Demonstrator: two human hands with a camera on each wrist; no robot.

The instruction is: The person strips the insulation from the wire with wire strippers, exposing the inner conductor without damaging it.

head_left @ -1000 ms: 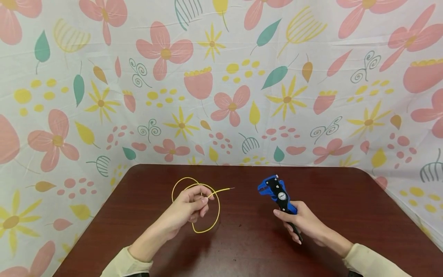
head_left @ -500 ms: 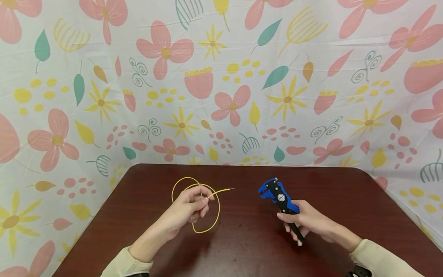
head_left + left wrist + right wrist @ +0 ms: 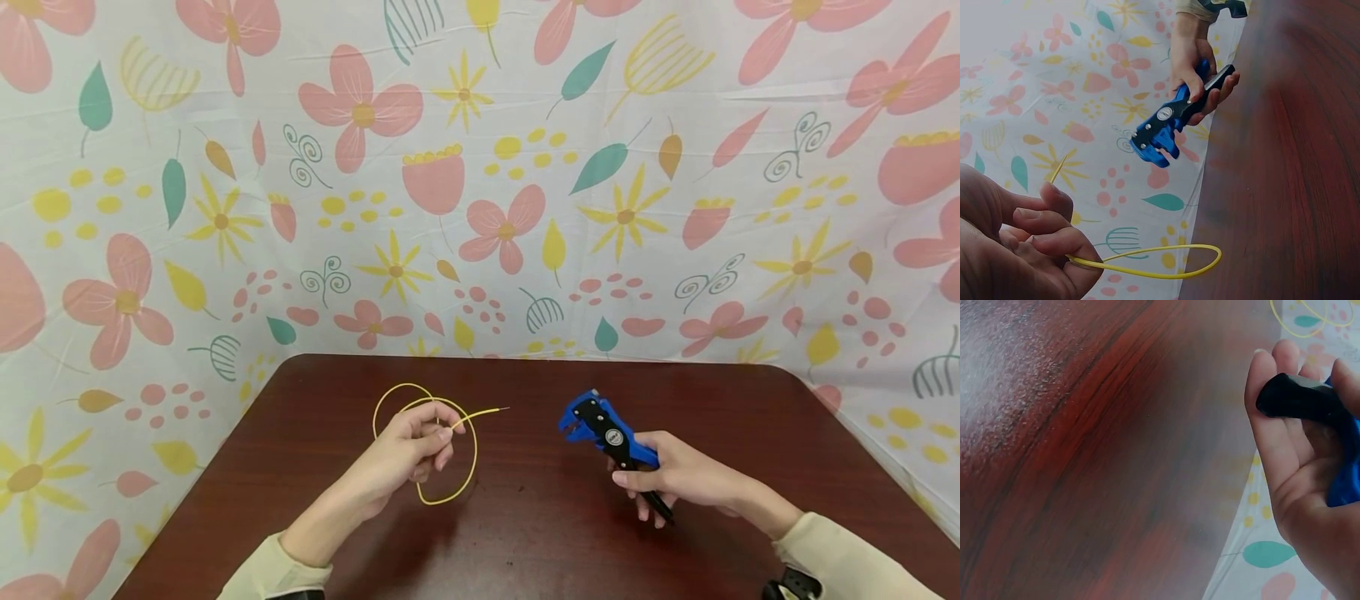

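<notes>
counted one yellow wire, one blue-and-black wire stripper, one left hand, one right hand. found the wire pinched in the left hand between thumb and curled fingers, with a thin bare tip jutting out to the right and loose loops curving behind and beside the knuckles. found the wire stripper gripped in the right hand, thumb on one side of the handles, fingers on the other, with jaws facing left toward the wire tip, apart from it. noted both hands raised over a dark red-brown worktop, before a flower-printed cloth. saw a black watch by the right cuff. cannot trace the loops fully past the left hand.
</notes>
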